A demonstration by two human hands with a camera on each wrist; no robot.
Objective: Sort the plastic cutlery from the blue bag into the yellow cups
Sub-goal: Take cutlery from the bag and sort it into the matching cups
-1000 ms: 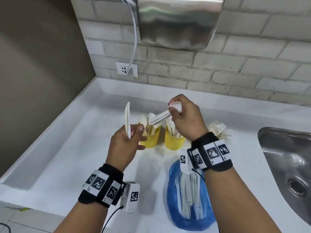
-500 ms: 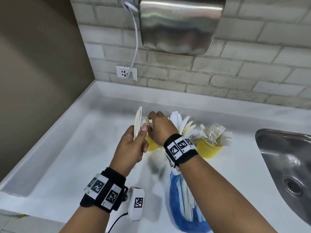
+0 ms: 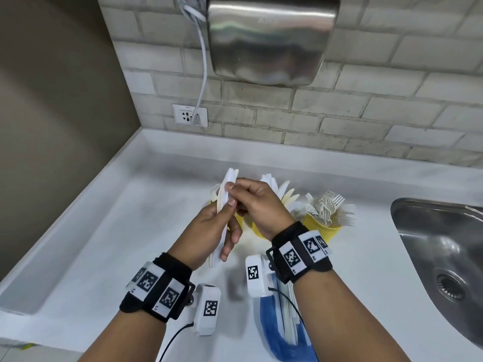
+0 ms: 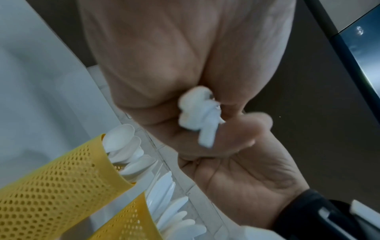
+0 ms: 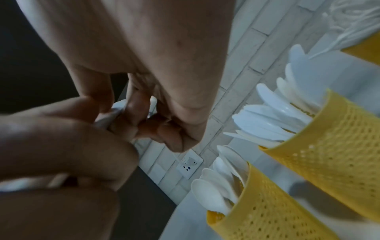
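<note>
From where I sit, the change starts at the left: my left hand [image 3: 211, 231] is at about 9 o'clock of the cups, fingers curled round a small upright bundle of white cutlery [image 3: 226, 194] with the thumb pressed on its flat side — it looks fuller than the single piece it showed a second ago, though I cannot tell what kinds are in it. Moving right, the bigger change is my right hand [image 3: 257, 207]: a second ago it carried a spoon toward the cups, half a second ago it was down at the spoon cup, and now it has come back empty of that spoon and met the bundle, thumb and forefinger pinching its upper edge while the other fingers are folded under; the right wrist view is too blurred to say how many pieces the pinch takes. I judge one spoon is filed and the next piece is being peeled off. Under the hands, the spoon cup [image 5: 267, 209] sits at 6 o'clock of the left hand, the knife cup [image 5: 329, 138] just beside it at 3 o'clock, and the fork cup [image 3: 322, 227] further out at 3 o'clock again, all three well stocked. At 6 o'clock of the right wrist the blue bag [image 3: 285, 333] lies on the white counter [image 3: 104, 244] with several pieces inside — so the sort is well along, not done.
</note>
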